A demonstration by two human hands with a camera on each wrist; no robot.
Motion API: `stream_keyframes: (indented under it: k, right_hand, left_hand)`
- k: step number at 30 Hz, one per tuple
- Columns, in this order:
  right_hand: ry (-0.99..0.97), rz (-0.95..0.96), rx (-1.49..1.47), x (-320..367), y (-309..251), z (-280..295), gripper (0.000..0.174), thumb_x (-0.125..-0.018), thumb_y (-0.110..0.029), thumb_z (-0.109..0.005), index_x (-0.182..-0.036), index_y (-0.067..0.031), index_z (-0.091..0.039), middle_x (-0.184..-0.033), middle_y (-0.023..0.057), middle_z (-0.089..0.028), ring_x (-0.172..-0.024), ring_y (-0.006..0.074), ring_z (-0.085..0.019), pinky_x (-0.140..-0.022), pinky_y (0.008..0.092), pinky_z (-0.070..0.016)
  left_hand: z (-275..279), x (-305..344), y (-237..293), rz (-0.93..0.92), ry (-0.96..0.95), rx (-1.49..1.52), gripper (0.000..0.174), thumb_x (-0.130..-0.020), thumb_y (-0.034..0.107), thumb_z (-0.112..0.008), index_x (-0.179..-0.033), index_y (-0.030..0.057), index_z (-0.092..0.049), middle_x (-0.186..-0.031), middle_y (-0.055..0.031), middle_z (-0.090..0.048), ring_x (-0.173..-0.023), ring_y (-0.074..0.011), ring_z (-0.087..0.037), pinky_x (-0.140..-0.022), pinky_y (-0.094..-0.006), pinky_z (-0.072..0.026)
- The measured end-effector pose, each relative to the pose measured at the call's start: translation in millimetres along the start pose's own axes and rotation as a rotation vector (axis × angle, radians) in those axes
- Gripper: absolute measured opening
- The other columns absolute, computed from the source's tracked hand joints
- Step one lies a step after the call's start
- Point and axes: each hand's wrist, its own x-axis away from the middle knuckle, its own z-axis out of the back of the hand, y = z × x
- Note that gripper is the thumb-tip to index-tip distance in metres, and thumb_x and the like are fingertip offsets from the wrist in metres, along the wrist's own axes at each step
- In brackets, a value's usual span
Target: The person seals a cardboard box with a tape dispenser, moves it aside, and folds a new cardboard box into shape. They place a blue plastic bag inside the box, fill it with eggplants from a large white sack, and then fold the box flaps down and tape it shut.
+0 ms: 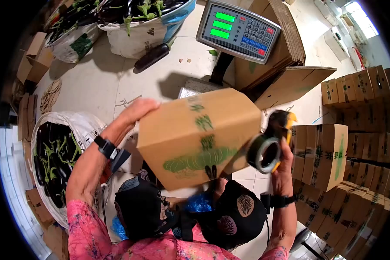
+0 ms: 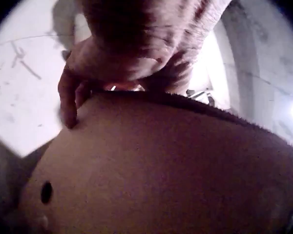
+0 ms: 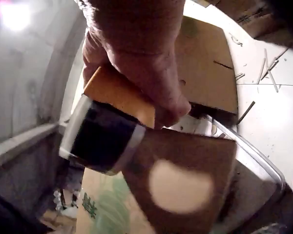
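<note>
A closed cardboard box (image 1: 195,125) with green print and a drawn pumpkin stands tilted over the person's lap. At its far left corner, my left hand (image 1: 139,109) grips the edge; in the left wrist view, fingers of the left hand (image 2: 122,53) bend over the edge of the box (image 2: 151,161). My right hand (image 1: 284,159) holds a tape dispenser (image 1: 278,123) with a roll of tape (image 1: 264,155) just beyond the box's right end. The right wrist view shows the right hand (image 3: 141,53) around the orange part of the tape dispenser (image 3: 119,97).
A digital scale (image 1: 238,32) stands ahead, with flattened cardboard (image 1: 290,84) beside it. Sacks of eggplants (image 1: 56,160) are at left and at the back left. One eggplant (image 1: 152,57) lies on the floor. Stacked boxes (image 1: 318,151) line the right side.
</note>
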Motion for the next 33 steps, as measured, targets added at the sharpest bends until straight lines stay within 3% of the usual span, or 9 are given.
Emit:
stream_keyframes:
  k: [1, 3, 7, 9, 10, 16, 20, 26, 33]
  right_hand:
    - [0.102, 0.015, -0.079, 14.8, -5.8, 4.8, 0.059, -0.091, -0.041, -0.062, -0.132, 0.0005, -0.054, -0.116, 0.0185, -0.068, -0.105, 0.0295, -0.067, -0.097, 0.0434, -0.0539]
    - [-0.063, 0.066, -0.113, 23.1, 15.4, 23.1, 0.063, -0.087, -0.048, -0.067, -0.131, -0.0047, -0.057, -0.115, 0.0165, -0.068, -0.099, 0.0302, -0.069, -0.088, 0.0435, -0.0585]
    - [-0.024, 0.020, -0.044, 78.9, -1.9, 6.5, 0.067, -0.087, -0.047, -0.067, -0.136, -0.0034, -0.052, -0.122, 0.0205, -0.065, -0.106, 0.0346, -0.066, -0.092, 0.0489, -0.0555]
    - [-0.090, -0.071, -0.075, 82.0, -1.0, 4.5, 0.084, -0.082, -0.049, -0.067, -0.147, -0.0037, -0.040, -0.141, 0.0368, -0.045, -0.129, 0.0479, -0.050, -0.104, 0.0509, -0.0474]
    - [-0.063, -0.038, -0.122, 80.3, 2.8, -4.3, 0.067, -0.088, -0.045, -0.067, -0.137, -0.0027, -0.052, -0.125, 0.0214, -0.064, -0.109, 0.0347, -0.065, -0.094, 0.0477, -0.0546]
    - [0.028, -0.050, 0.107, 82.4, -7.4, 10.6, 0.061, -0.087, -0.036, -0.065, -0.133, 0.0024, -0.053, -0.121, 0.0165, -0.066, -0.111, 0.0255, -0.066, -0.102, 0.0372, -0.0503]
    - [-0.044, 0.030, 0.257, 80.3, -19.2, 4.3, 0.059, -0.087, -0.033, -0.064, -0.132, 0.0035, -0.052, -0.118, 0.0105, -0.065, -0.105, 0.0182, -0.064, -0.096, 0.0311, -0.0497]
    - [-0.082, 0.174, 0.859, 92.9, -67.8, -63.4, 0.070, -0.071, -0.036, -0.085, -0.124, -0.0042, -0.052, -0.111, 0.0057, -0.060, -0.104, 0.0148, -0.056, -0.092, 0.0296, -0.0466]
    - [-0.214, 0.303, 1.110, 92.4, -76.3, -135.5, 0.078, -0.067, -0.025, -0.093, -0.127, -0.0035, -0.048, -0.115, 0.0081, -0.064, -0.108, 0.0164, -0.060, -0.097, 0.0314, -0.0498]
  left_hand:
    - [-5.2, -1.1, 36.7, 0.139, -0.092, 0.004, 0.039, -0.093, 0.040, -0.063, -0.110, 0.0069, -0.072, -0.104, -0.0133, -0.067, -0.115, -0.0153, -0.056, -0.102, -0.0281, -0.0406]
    - [0.5, 10.9, 98.3, 0.026, -0.027, 0.023, 0.058, -0.095, 0.039, -0.062, -0.137, -0.0002, -0.051, -0.129, -0.0131, -0.058, -0.116, -0.0203, -0.055, -0.099, -0.0335, -0.0447]
    - [-53.8, 17.1, 90.7, -0.103, 0.107, 0.130, 0.060, -0.100, 0.043, -0.056, -0.140, 0.0001, -0.046, -0.131, -0.0160, -0.057, -0.119, -0.0208, -0.054, -0.099, -0.0332, -0.0453]
    - [-55.5, 33.4, 81.4, -0.061, -0.013, 0.107, 0.058, -0.101, 0.043, -0.053, -0.141, 0.0014, -0.045, -0.132, -0.0162, -0.056, -0.120, -0.0209, -0.053, -0.100, -0.0330, -0.0445]
    - [-57.4, 43.6, 83.9, -0.069, -0.025, 0.280, 0.053, -0.103, 0.042, -0.051, -0.137, 0.0014, -0.048, -0.122, -0.0108, -0.058, -0.109, -0.0160, -0.056, -0.094, -0.0299, -0.0465]
    - [-71.3, 30.0, 91.7, -0.138, -0.038, 0.215, 0.045, -0.103, 0.042, -0.051, -0.124, 0.0027, -0.055, -0.102, -0.0021, -0.058, -0.093, -0.0084, -0.053, -0.081, -0.0248, -0.0457]
    - [-88.2, 8.3, 103.0, -0.218, -0.018, 0.044, 0.043, -0.102, 0.038, -0.050, -0.121, -0.0003, -0.055, -0.104, -0.0085, -0.061, -0.100, -0.0169, -0.057, -0.089, -0.0306, -0.0460]
    - [-96.0, 16.8, 100.6, -0.906, 0.487, -0.430, 0.051, -0.100, 0.042, -0.050, -0.127, -0.0007, -0.054, -0.116, -0.0193, -0.061, -0.111, -0.0310, -0.061, -0.095, -0.0369, -0.0470]
    - [-82.0, 107.6, 187.0, -0.594, -0.332, 0.239, 0.058, -0.099, 0.057, -0.051, -0.116, 0.0026, -0.062, -0.087, -0.0056, -0.064, -0.084, -0.0148, -0.061, -0.079, -0.0292, -0.0497]
